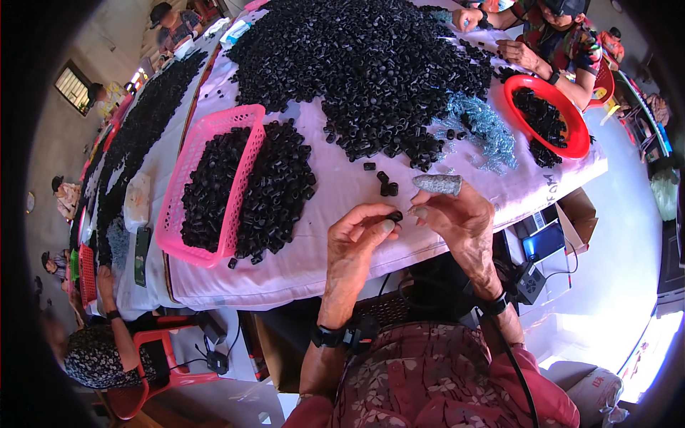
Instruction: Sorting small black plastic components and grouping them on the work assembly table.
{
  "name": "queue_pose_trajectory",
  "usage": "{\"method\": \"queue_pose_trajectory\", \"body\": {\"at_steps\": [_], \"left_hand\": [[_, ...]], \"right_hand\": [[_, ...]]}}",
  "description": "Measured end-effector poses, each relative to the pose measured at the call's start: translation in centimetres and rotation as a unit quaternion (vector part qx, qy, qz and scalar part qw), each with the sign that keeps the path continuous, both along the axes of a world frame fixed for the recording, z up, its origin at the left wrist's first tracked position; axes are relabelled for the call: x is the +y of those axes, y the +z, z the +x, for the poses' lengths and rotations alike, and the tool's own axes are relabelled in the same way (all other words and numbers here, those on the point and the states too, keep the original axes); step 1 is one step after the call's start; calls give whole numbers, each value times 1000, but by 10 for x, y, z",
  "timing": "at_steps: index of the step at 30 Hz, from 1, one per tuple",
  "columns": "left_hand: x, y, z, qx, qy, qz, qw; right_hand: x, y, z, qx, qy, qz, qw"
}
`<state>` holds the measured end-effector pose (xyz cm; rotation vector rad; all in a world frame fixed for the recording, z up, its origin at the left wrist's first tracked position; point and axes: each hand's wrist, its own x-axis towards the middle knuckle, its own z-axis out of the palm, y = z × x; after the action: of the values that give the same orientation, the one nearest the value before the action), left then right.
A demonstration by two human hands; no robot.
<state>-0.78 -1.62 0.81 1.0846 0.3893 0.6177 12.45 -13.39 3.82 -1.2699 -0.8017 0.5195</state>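
Observation:
Over the front edge of the cloth-covered table, my left hand pinches a small black plastic cap between thumb and fingertips. Close beside it, my right hand is closed at the thumb and fingertips, and whatever they hold is too small to make out. A grey sleeve covers one finger of that hand. A few loose black caps lie on the cloth just beyond my hands. Farther back spreads a large heap of black caps, with small clear bluish pieces at its right side.
A pink basket of black caps stands at the left, more caps heaped beside it. At the right, a red basin holds black pieces. Across the far right corner, another person's hand rests by the heap. Wires and boxes sit below the table edge.

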Motion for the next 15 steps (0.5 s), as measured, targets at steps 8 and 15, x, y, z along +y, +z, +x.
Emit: {"method": "queue_pose_trajectory", "body": {"at_steps": [8,15], "left_hand": [[-1,-2,0,-34,-23,-20,999],[-5,-3,3,-62,-25,-66,996]], "right_hand": [[5,1,-7,-139,-24,-30,990],[6,4,-18,-244,-68,-22,967]]}}
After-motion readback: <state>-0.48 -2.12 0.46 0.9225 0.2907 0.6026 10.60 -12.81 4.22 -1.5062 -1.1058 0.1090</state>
